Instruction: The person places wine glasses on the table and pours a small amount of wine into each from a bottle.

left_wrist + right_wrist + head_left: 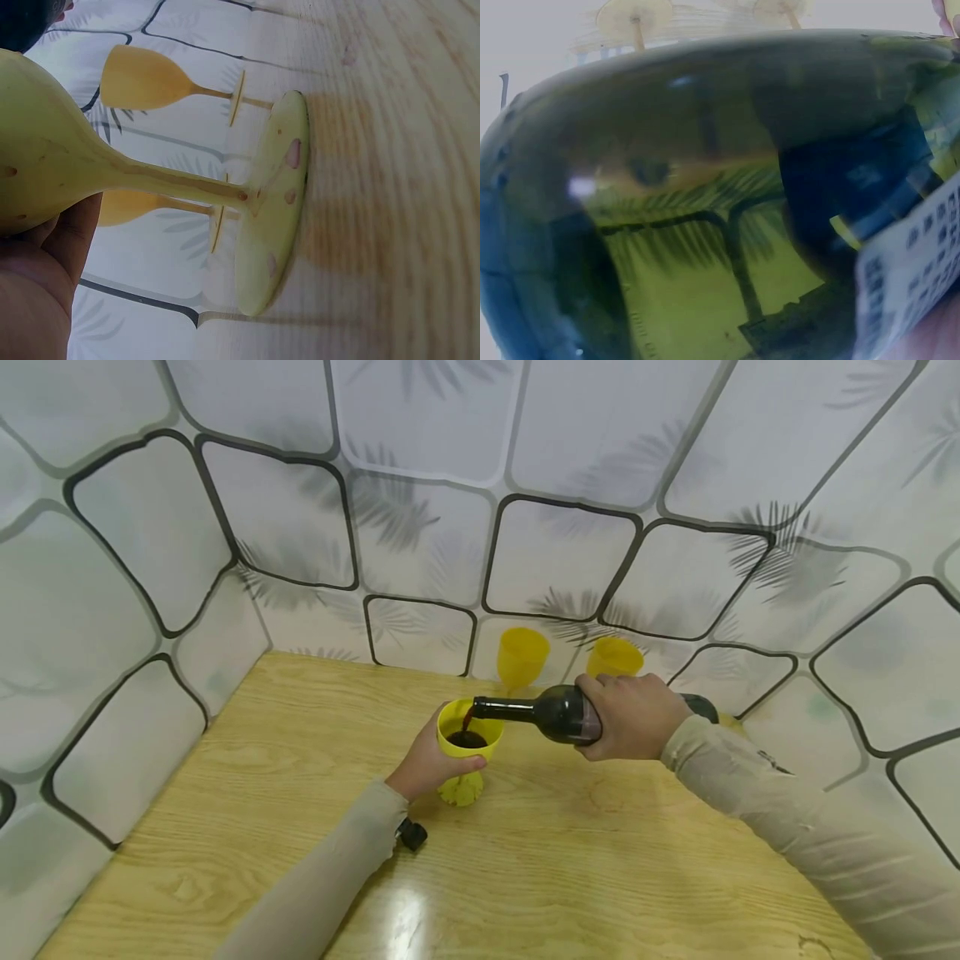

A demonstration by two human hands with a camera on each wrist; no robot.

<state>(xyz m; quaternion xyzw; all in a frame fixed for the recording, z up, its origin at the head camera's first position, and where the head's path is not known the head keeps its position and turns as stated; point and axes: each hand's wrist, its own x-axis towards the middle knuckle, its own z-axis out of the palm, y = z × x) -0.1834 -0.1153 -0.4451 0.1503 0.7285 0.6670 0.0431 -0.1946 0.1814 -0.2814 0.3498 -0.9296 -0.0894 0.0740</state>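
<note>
My left hand (429,762) grips a yellow goblet (460,790) around its bowl. In the left wrist view the goblet's stem and speckled foot (274,217) show, with the foot at or just above the tabletop; contact is hard to tell. With my right hand (630,717) I hold a dark wine bottle (558,714) by its body, tipped almost level. Its mouth is over the goblet's rim, and a thin stream of dark red liquid (468,720) runs into the bowl, where dark liquid has pooled. The bottle's glossy side (705,135) and white label (907,270) fill the right wrist view.
Two more yellow goblets, one left (522,656) and one right (615,653), stand upright at the back of the wooden table (247,810), near the patterned wall (420,543). The bottle and right hand partly cover the right one. A small black device (411,835) sits at my left wrist.
</note>
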